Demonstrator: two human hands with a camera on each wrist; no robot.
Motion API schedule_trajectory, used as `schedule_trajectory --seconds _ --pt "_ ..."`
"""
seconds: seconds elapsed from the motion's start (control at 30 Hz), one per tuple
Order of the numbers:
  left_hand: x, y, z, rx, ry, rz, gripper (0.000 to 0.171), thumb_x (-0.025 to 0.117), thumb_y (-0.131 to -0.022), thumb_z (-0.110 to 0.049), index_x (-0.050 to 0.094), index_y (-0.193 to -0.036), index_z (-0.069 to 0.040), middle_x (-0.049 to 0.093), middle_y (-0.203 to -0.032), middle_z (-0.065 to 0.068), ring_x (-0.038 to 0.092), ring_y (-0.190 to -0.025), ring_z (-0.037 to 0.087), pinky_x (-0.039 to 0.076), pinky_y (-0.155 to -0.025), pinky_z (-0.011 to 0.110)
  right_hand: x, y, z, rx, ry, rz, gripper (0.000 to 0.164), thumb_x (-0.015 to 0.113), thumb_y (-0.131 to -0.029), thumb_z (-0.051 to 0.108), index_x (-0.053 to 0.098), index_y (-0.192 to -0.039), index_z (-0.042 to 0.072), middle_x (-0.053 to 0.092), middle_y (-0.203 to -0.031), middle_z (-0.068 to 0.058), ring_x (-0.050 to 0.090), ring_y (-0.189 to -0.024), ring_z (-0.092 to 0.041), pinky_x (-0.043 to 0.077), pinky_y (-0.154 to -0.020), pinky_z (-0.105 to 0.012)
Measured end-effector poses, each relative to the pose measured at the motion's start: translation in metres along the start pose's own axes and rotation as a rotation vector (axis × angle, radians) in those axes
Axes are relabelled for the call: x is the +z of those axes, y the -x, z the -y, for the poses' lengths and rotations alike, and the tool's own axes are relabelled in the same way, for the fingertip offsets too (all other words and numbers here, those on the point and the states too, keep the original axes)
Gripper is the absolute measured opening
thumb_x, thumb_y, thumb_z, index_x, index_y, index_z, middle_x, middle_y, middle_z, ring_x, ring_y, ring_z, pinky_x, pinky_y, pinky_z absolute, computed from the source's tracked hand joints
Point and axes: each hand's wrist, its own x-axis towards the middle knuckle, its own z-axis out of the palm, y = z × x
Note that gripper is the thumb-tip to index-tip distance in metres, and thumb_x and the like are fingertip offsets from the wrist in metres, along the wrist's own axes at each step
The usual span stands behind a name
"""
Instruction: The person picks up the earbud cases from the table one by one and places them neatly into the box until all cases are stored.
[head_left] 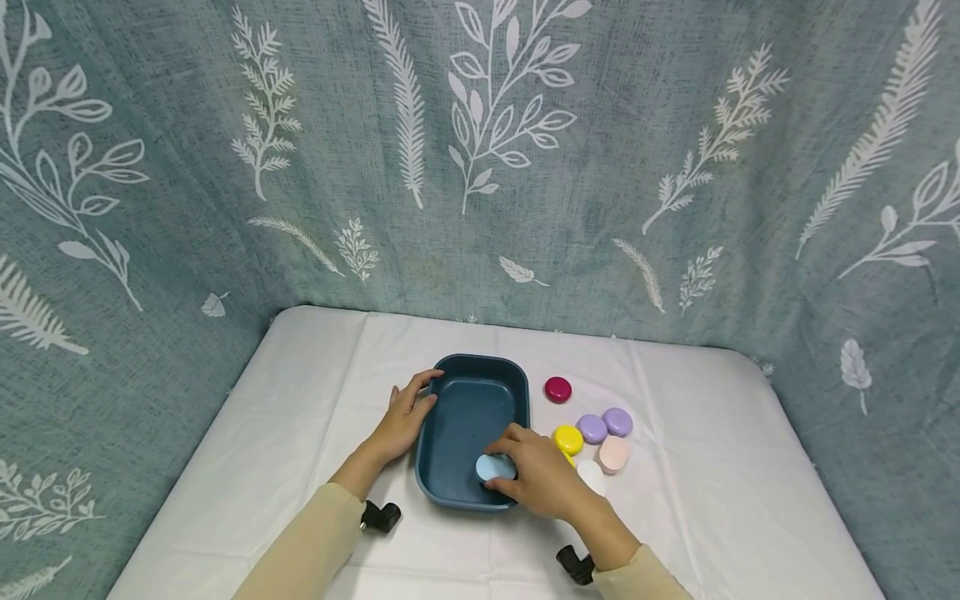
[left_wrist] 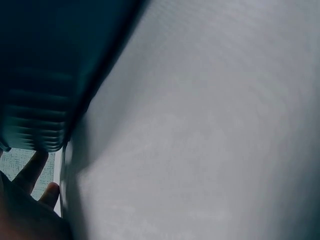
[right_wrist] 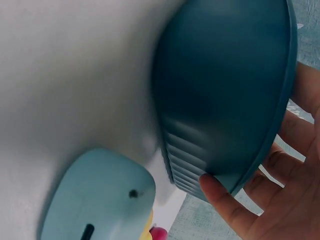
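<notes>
A dark teal rectangular tray [head_left: 472, 404] with raised walls lies on the white cloth. My left hand [head_left: 401, 423] rests at its left side, fingers and thumb extended against the rim; in the left wrist view fingertips meet the ribbed outer wall [left_wrist: 37, 115]. Over the tray's near right corner, my right hand [head_left: 543, 471] pinches a light blue round piece [head_left: 495, 467] between thumb and fingers. The right wrist view hides that piece behind the tray wall [right_wrist: 220, 100], with one finger along the outside.
Right of the tray lie round pieces: dark red [head_left: 558, 389], yellow [head_left: 567, 439], purple [head_left: 617, 421], pale pink [head_left: 613, 454] and white [head_left: 591, 477]. A pale blue rounded thing with dark marks [right_wrist: 105, 195] shows in the right wrist view. A leaf-patterned curtain [head_left: 480, 167] surrounds the table.
</notes>
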Motion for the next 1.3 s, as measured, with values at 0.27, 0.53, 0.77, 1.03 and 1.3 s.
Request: schedule_trajectory --seconds 0.27,0.53,0.77,1.03,1.3 --pt "0.0 -0.001 0.001 -0.006 -0.004 -0.004 0.042 0.042 -0.112 -0.025 0.043 -0.154 -0.024 0.048 -0.159 0.008 0.039 -0.153 0.029 -0.009 -0.127 0.064 0.005 -0.003 0.0 -0.007 0.039 0.032 0.039 0.082 -0.089 0.039 0.076 -0.12 0.017 0.064 -0.113 0.002 0.063 -0.098 -0.017 0.052 -0.083 -0.036" --pt "0.0 0.0 0.001 0.0 -0.003 -0.006 0.041 0.043 -0.112 -0.025 0.044 -0.153 -0.025 0.048 -0.159 0.01 0.041 -0.152 0.031 -0.009 -0.126 0.066 0.008 -0.006 -0.001 -0.005 0.052 0.068 0.038 0.084 -0.087 0.04 0.076 -0.116 0.017 0.065 -0.11 0.002 0.062 -0.089 -0.014 0.051 -0.077 -0.031" --pt "0.0 -0.001 0.0 0.012 0.001 -0.011 0.041 0.044 -0.112 -0.024 0.044 -0.152 -0.025 0.048 -0.159 0.012 0.041 -0.151 0.033 -0.009 -0.126 0.067 0.009 -0.009 -0.002 0.012 0.04 0.102 0.037 0.085 -0.086 0.04 0.076 -0.115 0.019 0.064 -0.107 0.004 0.059 -0.083 -0.011 0.05 -0.073 -0.026" --pt "-0.001 -0.001 0.001 -0.006 -0.014 -0.007 0.041 0.042 -0.112 -0.026 0.043 -0.153 -0.028 0.047 -0.16 0.009 0.04 -0.153 0.03 -0.01 -0.127 0.064 0.009 -0.012 0.001 0.031 0.042 0.115 0.038 0.087 -0.083 0.038 0.076 -0.113 0.018 0.064 -0.104 0.005 0.059 -0.084 -0.011 0.052 -0.075 -0.028" --pt "0.001 -0.001 0.003 -0.013 -0.007 -0.003 0.041 0.042 -0.112 -0.027 0.043 -0.153 -0.029 0.047 -0.161 0.008 0.038 -0.154 0.029 -0.011 -0.128 0.063 0.01 -0.012 0.003 0.045 0.032 0.124 0.039 0.09 -0.08 0.034 0.075 -0.111 0.016 0.063 -0.1 0.004 0.059 -0.084 -0.012 0.053 -0.076 -0.03"
